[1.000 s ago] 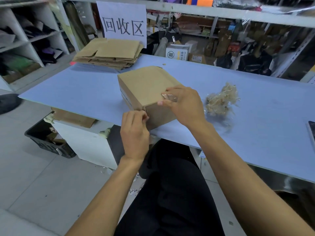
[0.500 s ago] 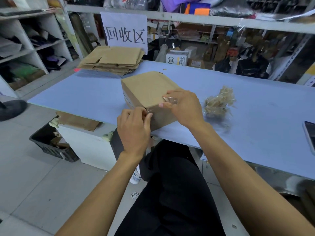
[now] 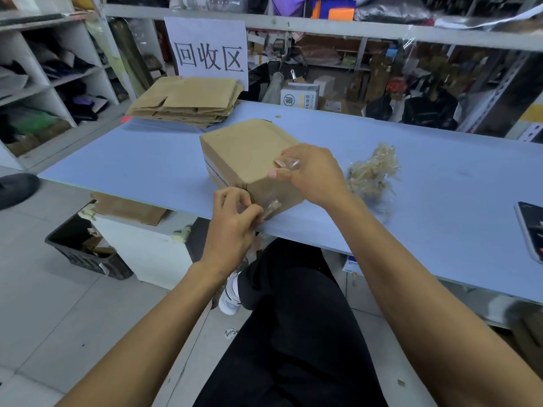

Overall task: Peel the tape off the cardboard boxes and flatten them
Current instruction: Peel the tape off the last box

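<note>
The left hand [image 3: 235,218], pinching tape [image 3: 271,207], had lifted it off the box [image 3: 246,154] corner. The right hand [image 3: 308,171] gripped the box, a tape scrap under its fingers; peeling was under way.

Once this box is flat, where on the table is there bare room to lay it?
Bare blue table lies left of the box, in front of the flat stack. Another bare stretch runs from the tape wad to the phone. Between box and wad it is tight: the right hand is there.
</note>
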Demonstrator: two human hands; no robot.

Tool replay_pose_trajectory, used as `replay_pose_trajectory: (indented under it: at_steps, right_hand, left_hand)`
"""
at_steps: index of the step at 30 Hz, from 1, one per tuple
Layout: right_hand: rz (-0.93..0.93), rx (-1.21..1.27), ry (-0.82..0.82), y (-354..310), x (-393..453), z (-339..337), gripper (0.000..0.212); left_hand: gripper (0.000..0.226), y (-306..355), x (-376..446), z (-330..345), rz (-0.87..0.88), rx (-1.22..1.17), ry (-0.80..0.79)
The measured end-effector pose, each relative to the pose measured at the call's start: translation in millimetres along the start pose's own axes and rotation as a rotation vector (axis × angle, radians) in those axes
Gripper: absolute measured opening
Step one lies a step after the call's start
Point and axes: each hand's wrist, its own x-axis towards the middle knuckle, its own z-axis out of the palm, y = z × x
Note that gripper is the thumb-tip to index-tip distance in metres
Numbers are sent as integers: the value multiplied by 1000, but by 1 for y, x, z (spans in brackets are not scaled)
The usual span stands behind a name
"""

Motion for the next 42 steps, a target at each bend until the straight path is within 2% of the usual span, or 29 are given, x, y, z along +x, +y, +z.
replay_pose_trajectory:
  at_steps: [3, 5, 9, 13, 16, 19, 22, 23, 25, 30, 33, 37, 40, 42]
  right_hand:
    - [8, -6, 3, -2, -1, 0, 33]
    - [12, 9, 13, -2, -2, 1, 32]
    - [14, 9, 18, -2, -5, 1, 30]
    - [10, -5, 17, -5, -8, 0, 27]
    - [5, -40, -1, -8, -12, -3, 32]
    - [-55, -147, 8, -10, -16, -1, 41]
    - [-89, -224, 18, -15, -21, 6, 58]
    - [-92, -265, 20, -18, -22, 10, 62]
    - [-71, -320, 37, -22, -24, 16, 69]
    - [23, -382, 97, -35, -24, 34, 85]
    - [38, -325, 128, -35, -22, 31, 71]
    - [111, -66, 171, -22, -17, 4, 52]
    - [143, 106, 218, -9, -7, -8, 48]
    - [160, 160, 242, -5, 0, -11, 52]
  left_hand:
    - [15, -9, -4, -4, 61, -19, -78]
    - [10, -21, -4, -13, 160, -17, -136]
    - [16, -42, 6, -33, 349, -16, -280]
    - [17, -48, 15, -45, 347, -42, -465]
    - [16, -47, 24, -56, 221, -176, -590]
    - [17, -38, 17, -56, -33, -314, -491]
    - [24, -20, 6, -42, -466, -409, -143]
    - [25, -15, 5, -36, -611, -396, -80]
    - [30, -7, 8, -24, -752, -381, -57]
    - [33, -9, 19, -20, -867, -473, -28]
    - [30, -15, 23, -26, -846, -523, -40]
    - [26, -5, 50, -35, -737, -700, -98]
    - [27, 6, 73, -41, -713, -841, -154]
    - [24, 9, 82, -42, -654, -810, -180]
